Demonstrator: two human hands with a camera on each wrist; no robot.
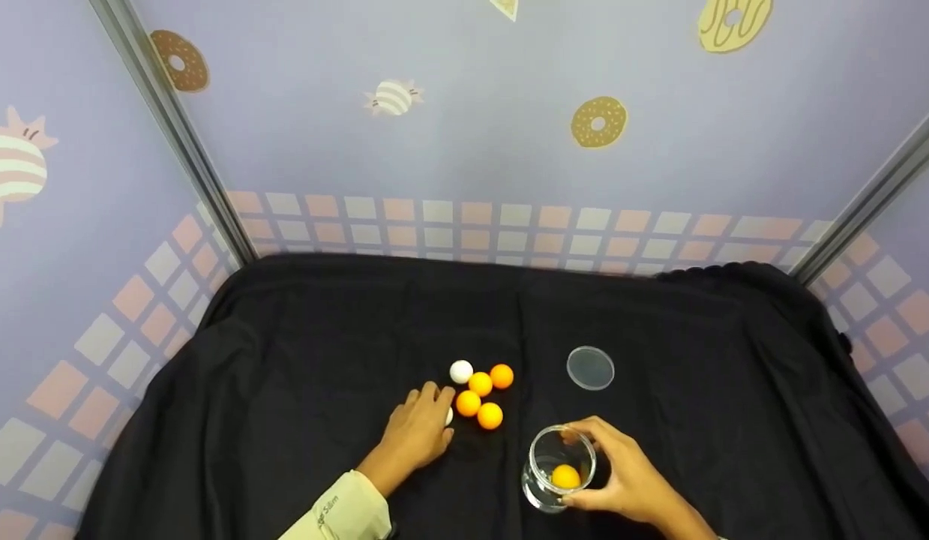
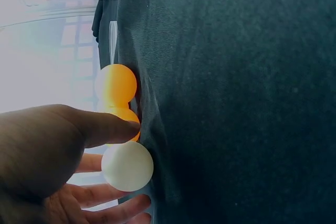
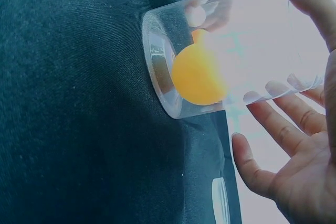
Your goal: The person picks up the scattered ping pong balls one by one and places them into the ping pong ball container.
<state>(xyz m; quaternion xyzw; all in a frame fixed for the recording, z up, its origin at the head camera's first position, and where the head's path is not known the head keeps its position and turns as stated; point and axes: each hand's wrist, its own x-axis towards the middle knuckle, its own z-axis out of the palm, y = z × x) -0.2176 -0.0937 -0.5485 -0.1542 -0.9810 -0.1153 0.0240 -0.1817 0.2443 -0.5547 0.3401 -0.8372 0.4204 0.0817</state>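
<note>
My left hand (image 1: 418, 429) reaches down around a white ping-pong ball (image 2: 127, 166), its thumb and spread fingers on either side. In the head view that ball is mostly hidden by the fingers. Just right of it lie several orange ping-pong balls (image 1: 490, 415) and a second white ball (image 1: 461, 371). With thumb and fingers, my right hand (image 1: 621, 476) grips a clear cup (image 1: 539, 487) near its rim. The cup stands slightly tilted in the head view, its base at the cloth. One orange ball (image 3: 199, 74) lies inside at the bottom.
A clear round lid (image 1: 591, 368) lies flat on the black cloth (image 1: 344, 337), beyond the cup. The cloth covers the table and has folds. Patterned wall panels (image 1: 479, 150) enclose the table at the back and both sides.
</note>
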